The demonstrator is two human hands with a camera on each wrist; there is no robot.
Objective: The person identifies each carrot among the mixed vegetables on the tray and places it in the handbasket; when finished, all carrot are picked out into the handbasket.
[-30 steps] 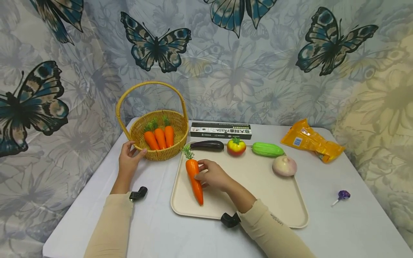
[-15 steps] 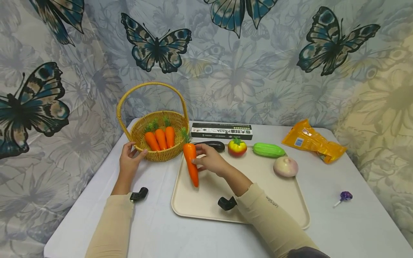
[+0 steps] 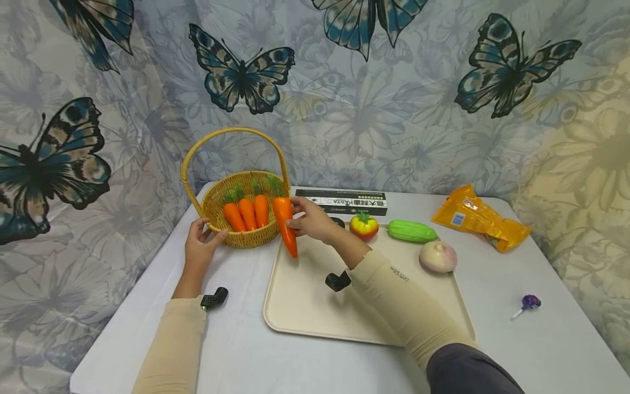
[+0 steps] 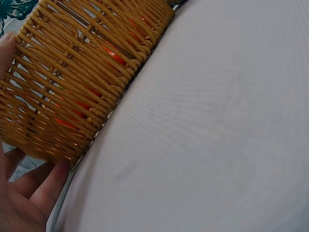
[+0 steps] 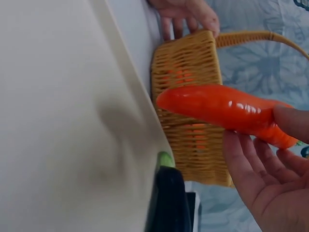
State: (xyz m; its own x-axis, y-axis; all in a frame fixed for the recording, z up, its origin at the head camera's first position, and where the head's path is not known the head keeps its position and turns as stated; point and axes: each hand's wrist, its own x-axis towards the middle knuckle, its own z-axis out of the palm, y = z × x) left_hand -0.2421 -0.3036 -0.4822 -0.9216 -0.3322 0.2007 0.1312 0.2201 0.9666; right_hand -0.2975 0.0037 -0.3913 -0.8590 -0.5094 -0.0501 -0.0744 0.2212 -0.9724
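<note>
My right hand [image 3: 314,221] pinches an orange toy carrot [image 3: 284,227] between thumb and fingers. The carrot tilts, leafy top away from me over the basket's right rim and pointed end down above the tray's edge. In the right wrist view the carrot [image 5: 212,104] crosses in front of the wicker wall. My left hand [image 3: 199,249] holds the near left side of the wicker basket [image 3: 253,238], thumb at the rim and fingers low on its wall [image 4: 72,72]. Three carrots [image 3: 248,213] lie side by side inside it, green tops toward the back.
A beige tray [image 3: 305,306] holds a tomato [image 3: 364,228], a green cucumber-like vegetable [image 3: 412,231], an onion [image 3: 438,257] and a mostly hidden eggplant [image 3: 337,221]. Behind stands a pasta box [image 3: 361,203]. An orange bag [image 3: 482,219] and a lollipop [image 3: 530,302] lie at the right.
My right hand has lifted the carrot from over the tray, carrying it back and slightly left to the basket's right rim. The left hand has stayed on the basket.
</note>
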